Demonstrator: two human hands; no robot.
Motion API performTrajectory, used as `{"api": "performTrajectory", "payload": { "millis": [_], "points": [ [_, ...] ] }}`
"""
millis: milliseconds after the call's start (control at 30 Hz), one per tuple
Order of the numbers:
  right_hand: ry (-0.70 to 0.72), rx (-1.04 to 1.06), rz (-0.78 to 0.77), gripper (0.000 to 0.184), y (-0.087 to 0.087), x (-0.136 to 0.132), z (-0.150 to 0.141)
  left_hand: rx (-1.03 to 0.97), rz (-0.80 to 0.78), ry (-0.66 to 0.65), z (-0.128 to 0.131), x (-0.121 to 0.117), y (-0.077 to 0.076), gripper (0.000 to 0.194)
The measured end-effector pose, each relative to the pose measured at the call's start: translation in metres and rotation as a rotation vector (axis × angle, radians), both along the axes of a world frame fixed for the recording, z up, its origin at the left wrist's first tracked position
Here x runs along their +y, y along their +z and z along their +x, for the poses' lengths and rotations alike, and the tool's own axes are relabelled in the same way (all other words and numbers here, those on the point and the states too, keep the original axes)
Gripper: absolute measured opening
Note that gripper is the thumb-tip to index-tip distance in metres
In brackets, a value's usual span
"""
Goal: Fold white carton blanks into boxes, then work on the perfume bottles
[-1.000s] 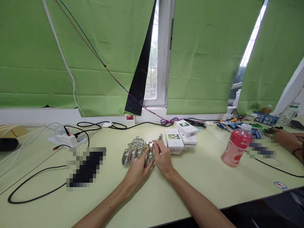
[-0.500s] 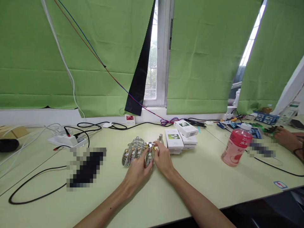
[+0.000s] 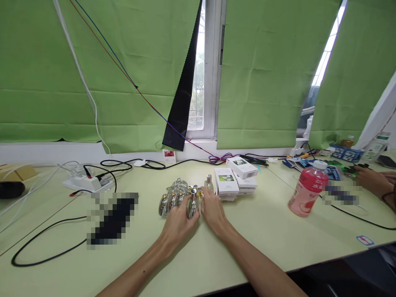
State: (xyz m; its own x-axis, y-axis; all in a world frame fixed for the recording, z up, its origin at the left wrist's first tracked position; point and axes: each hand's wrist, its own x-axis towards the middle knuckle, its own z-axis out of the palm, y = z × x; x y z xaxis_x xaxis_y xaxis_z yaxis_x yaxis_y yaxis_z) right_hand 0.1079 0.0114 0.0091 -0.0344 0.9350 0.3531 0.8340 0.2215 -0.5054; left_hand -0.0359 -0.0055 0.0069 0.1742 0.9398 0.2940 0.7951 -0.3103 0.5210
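My left hand (image 3: 178,219) grips a small clear glass perfume bottle (image 3: 193,206) with a shiny cap, keeping it upright on the table between thumb and fingers. To its left stands a cluster of similar perfume bottles (image 3: 169,202) with gold-coloured necks. Close on the right, my right hand (image 3: 213,209) has its fingers drawn together beside several small gold-coloured pieces (image 3: 199,191); what they hold, if anything, is hidden. Just beyond those fingers stands another perfume bottle (image 3: 209,181) with a silver cap, its lower part covered by the hand.
White boxes (image 3: 227,187) are stacked right of my hands. Farther right stands a bottle of pink drink (image 3: 308,189). A blurred dark device (image 3: 114,220) and its cable lie at left, near a power strip (image 3: 85,179). Another person's hand (image 3: 371,179) is at the far right.
My right hand has drawn its fingers away from the top of the gripped bottle and curled them lower. That bottle has shifted slightly left, tilting a little; my left hand keeps its grip.
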Motion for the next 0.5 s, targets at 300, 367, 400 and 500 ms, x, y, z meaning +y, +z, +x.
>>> {"api": "performTrajectory", "payload": {
  "millis": [300, 367, 400, 500],
  "points": [
    [0.013, -0.034, -0.041, 0.058, -0.003, 0.003, 0.0, -0.009, 0.004, -0.005, 0.001, 0.0, 0.0, 0.044],
    [0.023, -0.026, -0.051, 0.06, -0.006, 0.006, 0.001, -0.012, 0.003, -0.006, 0.001, -0.001, 0.0, 0.045],
    [0.025, -0.021, -0.059, 0.06, -0.007, 0.007, 0.001, -0.012, 0.001, -0.007, 0.001, -0.001, 0.0, 0.045],
    [0.028, 0.015, -0.083, 0.06, -0.01, 0.009, 0.001, -0.013, -0.006, -0.006, 0.002, -0.002, 0.001, 0.045]
  ]
}}
